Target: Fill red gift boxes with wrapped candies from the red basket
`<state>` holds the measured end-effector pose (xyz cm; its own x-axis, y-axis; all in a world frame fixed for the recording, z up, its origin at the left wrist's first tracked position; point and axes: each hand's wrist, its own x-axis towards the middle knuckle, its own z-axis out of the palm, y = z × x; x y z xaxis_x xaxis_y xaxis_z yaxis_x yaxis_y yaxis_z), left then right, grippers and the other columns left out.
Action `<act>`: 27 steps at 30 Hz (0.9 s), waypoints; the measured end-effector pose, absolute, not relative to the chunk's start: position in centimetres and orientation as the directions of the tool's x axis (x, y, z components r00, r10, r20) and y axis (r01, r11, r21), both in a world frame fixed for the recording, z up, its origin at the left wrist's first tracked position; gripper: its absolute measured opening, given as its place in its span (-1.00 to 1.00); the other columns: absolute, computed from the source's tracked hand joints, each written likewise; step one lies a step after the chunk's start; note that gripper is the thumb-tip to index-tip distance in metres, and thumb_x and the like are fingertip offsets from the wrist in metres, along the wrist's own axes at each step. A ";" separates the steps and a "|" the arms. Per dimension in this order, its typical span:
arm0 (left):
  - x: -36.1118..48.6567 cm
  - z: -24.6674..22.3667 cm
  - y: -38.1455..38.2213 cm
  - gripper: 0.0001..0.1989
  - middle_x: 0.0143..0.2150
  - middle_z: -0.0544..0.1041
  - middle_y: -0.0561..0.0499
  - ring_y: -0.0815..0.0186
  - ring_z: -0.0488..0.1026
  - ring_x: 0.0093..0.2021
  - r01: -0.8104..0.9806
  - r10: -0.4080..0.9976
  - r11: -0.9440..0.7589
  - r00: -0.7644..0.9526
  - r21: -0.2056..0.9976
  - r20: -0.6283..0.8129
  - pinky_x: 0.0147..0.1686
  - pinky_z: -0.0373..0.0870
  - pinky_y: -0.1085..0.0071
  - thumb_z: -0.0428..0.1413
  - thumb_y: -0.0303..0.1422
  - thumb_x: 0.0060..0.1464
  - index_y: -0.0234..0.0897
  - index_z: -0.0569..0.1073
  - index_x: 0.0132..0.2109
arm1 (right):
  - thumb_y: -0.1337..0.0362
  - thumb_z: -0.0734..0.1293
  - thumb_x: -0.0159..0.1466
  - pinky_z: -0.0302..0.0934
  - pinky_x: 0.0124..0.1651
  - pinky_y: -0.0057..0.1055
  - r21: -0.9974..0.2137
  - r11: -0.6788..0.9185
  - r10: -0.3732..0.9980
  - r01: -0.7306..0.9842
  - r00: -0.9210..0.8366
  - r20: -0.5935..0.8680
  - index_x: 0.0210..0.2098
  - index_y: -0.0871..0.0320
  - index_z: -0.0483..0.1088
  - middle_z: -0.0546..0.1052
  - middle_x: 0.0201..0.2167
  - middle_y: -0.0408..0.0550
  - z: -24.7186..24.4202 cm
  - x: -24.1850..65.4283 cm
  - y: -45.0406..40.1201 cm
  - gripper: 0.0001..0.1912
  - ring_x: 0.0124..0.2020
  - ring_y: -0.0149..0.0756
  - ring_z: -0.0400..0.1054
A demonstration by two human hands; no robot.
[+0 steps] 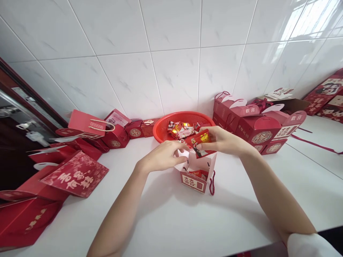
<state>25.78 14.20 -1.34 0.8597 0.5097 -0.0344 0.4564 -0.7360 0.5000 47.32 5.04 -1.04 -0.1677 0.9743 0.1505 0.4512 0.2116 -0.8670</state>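
Observation:
My right hand (221,141) grips a red snack packet (201,142) with yellow print, holding it just above an open gift box (197,180). The small box is red outside and pale inside, with a dark red cord hanging at its right side. Inside it lies a red packet (199,174). At the box's left rear, my left hand (166,155) has its fingers curled around the raised pale flap. Right behind both hands stands a red-orange plastic basket (160,129) with several wrapped sweets (184,130) in it.
Several red gift boxes (85,125) and bags (76,175) line the left side of the white table (166,221). More boxes (254,123) stand at the right, with a dark red ribbon (316,142) beyond them. A tiled wall (174,71) closes the back. Keys (34,137) hang at a door.

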 end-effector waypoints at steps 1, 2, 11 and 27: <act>25.7 -1.2 14.1 -0.64 -0.07 0.62 -0.03 0.16 0.55 -0.13 0.464 0.503 -0.738 0.862 0.490 -0.059 -0.19 0.41 0.36 0.14 -0.18 0.11 -0.22 0.55 0.02 | 0.10 0.43 0.15 0.20 -0.29 -0.38 -0.868 0.217 0.975 0.447 -0.137 0.173 -0.22 0.17 0.45 0.51 -0.33 -0.11 -1.0 47.4 5.0 -0.70 -0.32 -0.30 0.36; 25.6 -1.1 14.0 -0.61 -0.08 0.61 -0.02 0.15 0.53 -0.11 0.474 0.492 -0.742 0.866 0.475 -0.095 -0.19 0.40 0.36 0.17 -0.13 0.09 -0.21 0.55 0.02 | 0.11 0.44 0.13 0.20 -0.29 -0.39 -0.865 0.218 0.976 0.452 -0.106 0.190 -0.23 0.16 0.45 0.51 -0.33 -0.12 -0.9 47.4 4.9 -0.70 -0.32 -0.29 0.36; 25.1 -1.2 13.6 -0.34 0.07 0.45 -0.05 -0.04 0.38 0.12 0.557 0.486 -0.751 0.830 0.355 -0.275 -0.07 0.38 0.28 0.29 -0.06 -0.13 -0.11 0.44 0.14 | 0.26 0.42 0.13 0.23 -0.17 -0.38 -0.683 0.273 0.950 0.677 -0.079 0.301 -0.15 0.12 0.38 0.52 -0.15 -0.09 -1.8 46.4 5.3 -0.70 -0.14 -0.23 0.40; 24.9 -1.5 13.7 -0.34 0.16 0.46 -0.08 -0.04 0.35 0.20 0.536 0.460 -0.740 0.844 0.407 -0.277 -0.02 0.36 0.28 0.29 -0.12 -0.13 -0.16 0.42 0.15 | 0.31 0.20 0.35 0.03 -0.37 -0.40 -0.296 0.283 0.934 0.912 -0.332 -0.132 -0.22 0.14 0.49 0.57 -0.29 0.00 -2.7 43.3 5.0 -0.78 -0.31 -0.25 0.40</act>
